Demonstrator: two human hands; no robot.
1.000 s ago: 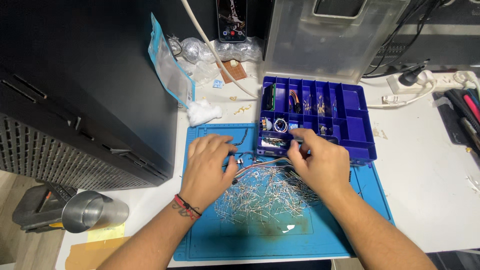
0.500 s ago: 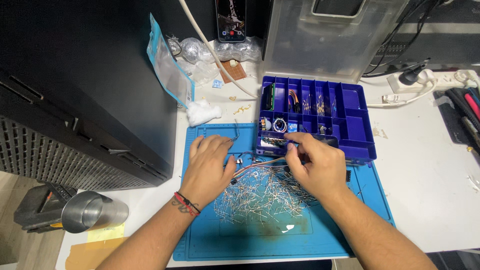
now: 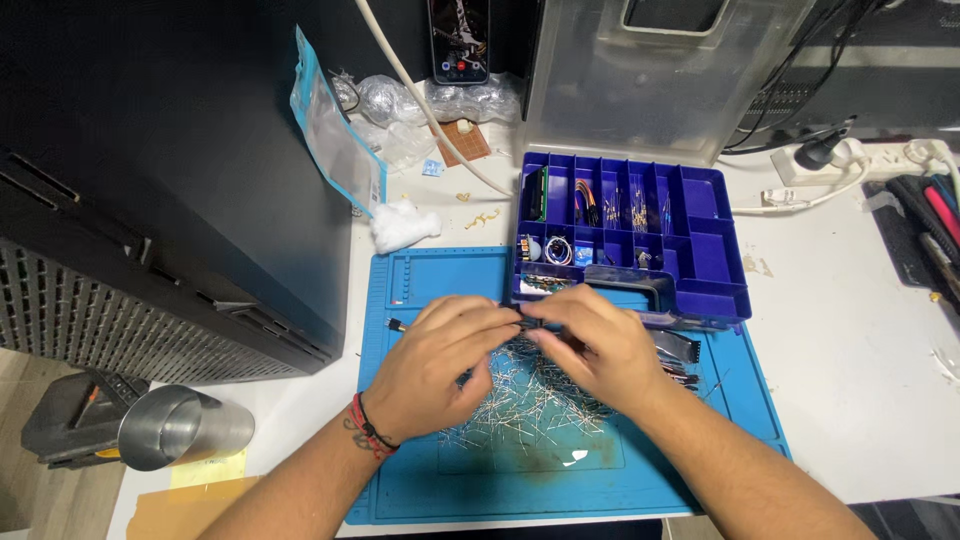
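Both hands meet over the pile of metal pins [image 3: 520, 400] on the blue mat [image 3: 420, 480]. The left hand [image 3: 435, 365] and right hand [image 3: 590, 345] pinch one small dark part [image 3: 528, 322] between narrow fingertips, near the purple organiser box [image 3: 715, 265]

White desk [image 3: 850, 400] under even indoor light, black computer case [image 3: 170, 170] at left with a vented side. Wooden floor [image 3: 30, 500] below at lower left. Dark wall behind, with black cables [image 3: 800, 80] hanging and a white power strip [image 3: 870, 160] at right.
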